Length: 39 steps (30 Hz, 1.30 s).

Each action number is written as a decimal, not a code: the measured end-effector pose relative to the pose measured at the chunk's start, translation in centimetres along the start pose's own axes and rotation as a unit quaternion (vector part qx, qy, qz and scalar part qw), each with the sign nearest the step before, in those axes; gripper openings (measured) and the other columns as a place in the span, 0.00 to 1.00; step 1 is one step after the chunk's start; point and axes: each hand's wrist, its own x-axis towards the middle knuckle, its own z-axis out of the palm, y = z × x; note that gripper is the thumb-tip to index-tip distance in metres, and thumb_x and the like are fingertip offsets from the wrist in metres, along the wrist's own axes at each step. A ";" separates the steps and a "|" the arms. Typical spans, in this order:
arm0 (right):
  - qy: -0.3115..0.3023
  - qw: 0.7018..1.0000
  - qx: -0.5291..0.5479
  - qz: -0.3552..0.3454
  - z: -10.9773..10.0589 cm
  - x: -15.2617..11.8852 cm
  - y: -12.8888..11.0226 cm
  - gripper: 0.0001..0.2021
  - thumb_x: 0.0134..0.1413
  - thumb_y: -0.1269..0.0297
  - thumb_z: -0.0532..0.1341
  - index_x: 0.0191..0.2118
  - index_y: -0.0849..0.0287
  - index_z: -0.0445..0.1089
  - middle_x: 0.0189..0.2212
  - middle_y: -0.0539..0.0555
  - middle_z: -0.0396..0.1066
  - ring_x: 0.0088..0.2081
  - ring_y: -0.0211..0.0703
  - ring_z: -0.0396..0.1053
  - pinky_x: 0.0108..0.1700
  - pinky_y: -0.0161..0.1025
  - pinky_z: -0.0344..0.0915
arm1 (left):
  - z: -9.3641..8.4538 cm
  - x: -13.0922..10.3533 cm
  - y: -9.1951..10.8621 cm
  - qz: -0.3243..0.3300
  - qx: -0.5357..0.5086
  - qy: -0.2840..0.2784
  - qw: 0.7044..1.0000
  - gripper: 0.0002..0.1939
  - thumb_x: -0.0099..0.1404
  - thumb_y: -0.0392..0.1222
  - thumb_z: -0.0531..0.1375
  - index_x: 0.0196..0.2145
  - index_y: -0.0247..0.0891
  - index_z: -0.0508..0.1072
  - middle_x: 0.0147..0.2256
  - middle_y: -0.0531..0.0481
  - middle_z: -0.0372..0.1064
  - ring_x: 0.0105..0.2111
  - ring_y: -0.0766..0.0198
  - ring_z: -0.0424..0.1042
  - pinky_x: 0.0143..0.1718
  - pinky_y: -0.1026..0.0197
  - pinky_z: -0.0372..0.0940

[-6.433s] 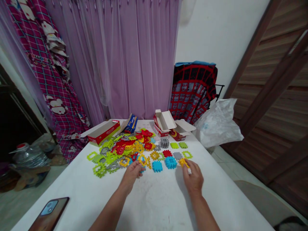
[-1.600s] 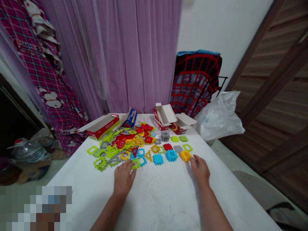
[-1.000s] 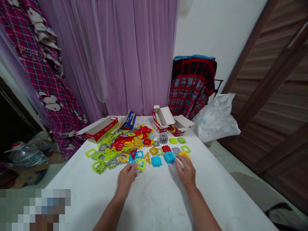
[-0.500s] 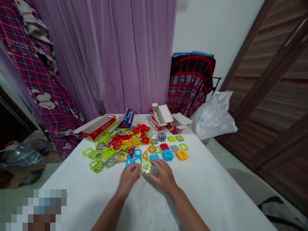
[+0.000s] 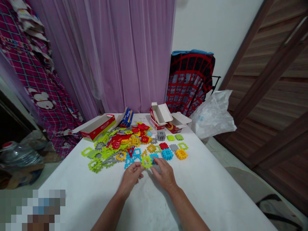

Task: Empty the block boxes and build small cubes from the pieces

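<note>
A lime-green square building piece (image 5: 146, 162) with notched edges and a window-like grid in its middle is held up over the near part of the table. My left hand (image 5: 131, 178) pinches its left edge between thumb and fingers. By its right edge, my right hand (image 5: 165, 175) has thumb and fingers curved and apart; whether they touch the piece I cannot tell. Just behind lie a blue piece (image 5: 154, 156), a yellow triangle piece (image 5: 143, 153) and blue frame pieces (image 5: 137, 153). A blue cube (image 5: 167, 154) and a yellow cube (image 5: 181, 154) stand to the right.
A heap of mixed building pieces (image 5: 120, 141) covers the left of the white table (image 5: 211, 192). A grey cube (image 5: 161, 136) and several loose flat pieces lie on the right. Open cartons (image 5: 98, 128) line the back, and a plastic bag (image 5: 213, 114) hangs at the right edge.
The lime-green piece has been raised slightly and turned, so its face catches less glare. My right thumb has moved up from beneath it to its right side. My left hand keeps its pinch.
</note>
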 end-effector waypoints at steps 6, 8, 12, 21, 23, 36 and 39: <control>0.018 0.995 0.069 0.064 0.3 0.2 -1.0 0.16 0.54 0.63 0.61 0.48 0.56 0.73 0.35 0.55 0.77 0.33 0.43 0.72 0.35 0.39 0.71 | 0.4 -0.3 0.0 -0.006 -0.002 -0.013 1.000 0.22 0.48 0.59 0.63 0.32 0.39 0.69 0.30 0.51 0.74 0.24 0.68 0.70 0.18 0.69 0.53; 0.025 0.986 0.114 0.116 0.4 0.3 -1.0 0.14 0.54 0.62 0.60 0.46 0.57 0.75 0.33 0.54 0.77 0.30 0.40 0.72 0.30 0.36 0.69 | 0.4 -0.3 0.1 -0.006 0.005 -0.024 1.000 0.21 0.48 0.59 0.64 0.31 0.38 0.70 0.28 0.52 0.72 0.26 0.66 0.71 0.18 0.69 0.53; 0.034 0.962 0.193 0.188 0.5 0.5 -0.8 0.13 0.55 0.60 0.58 0.40 0.58 0.77 0.30 0.53 0.77 0.27 0.39 0.71 0.29 0.35 0.68 | -0.1 -0.2 0.7 -0.004 0.018 -0.026 1.000 0.23 0.49 0.60 0.63 0.36 0.39 0.73 0.27 0.53 0.69 0.25 0.67 0.69 0.17 0.69 0.52; 0.002 0.984 0.092 0.150 -0.3 0.3 -1.3 0.13 0.52 0.60 0.61 0.43 0.57 0.75 0.31 0.52 0.75 0.28 0.39 0.70 0.35 0.38 0.69 | 0.2 0.4 1.3 -0.016 0.023 0.002 1.000 0.24 0.44 0.62 0.64 0.28 0.37 0.72 0.17 0.58 0.62 0.17 0.72 0.58 0.16 0.69 0.47; -0.003 0.993 0.038 0.116 -0.5 0.2 -1.5 0.18 0.48 0.60 0.64 0.47 0.57 0.74 0.37 0.54 0.76 0.33 0.42 0.71 0.39 0.40 0.70 | 0.5 0.4 1.3 -0.014 0.015 0.009 1.000 0.25 0.44 0.63 0.64 0.28 0.37 0.71 0.19 0.58 0.63 0.18 0.71 0.60 0.16 0.69 0.47; -0.005 0.996 -0.012 0.084 -0.7 0.2 -1.5 0.20 0.47 0.60 0.65 0.48 0.58 0.71 0.39 0.55 0.75 0.35 0.43 0.72 0.40 0.41 0.70 | 1.0 0.1 1.8 -0.003 0.019 0.004 1.000 0.26 0.47 0.64 0.61 0.32 0.37 0.72 0.29 0.51 0.71 0.22 0.69 0.67 0.17 0.69 0.51; 0.033 0.992 -0.018 0.122 -2.1 0.9 0.1 0.19 0.49 0.56 0.64 0.47 0.57 0.71 0.38 0.54 0.75 0.35 0.44 0.72 0.40 0.41 0.69 | 0.2 0.2 1.2 0.030 0.063 0.011 0.997 0.30 0.51 0.66 0.57 0.39 0.37 0.74 0.36 0.45 0.75 0.27 0.64 0.72 0.17 0.67 0.57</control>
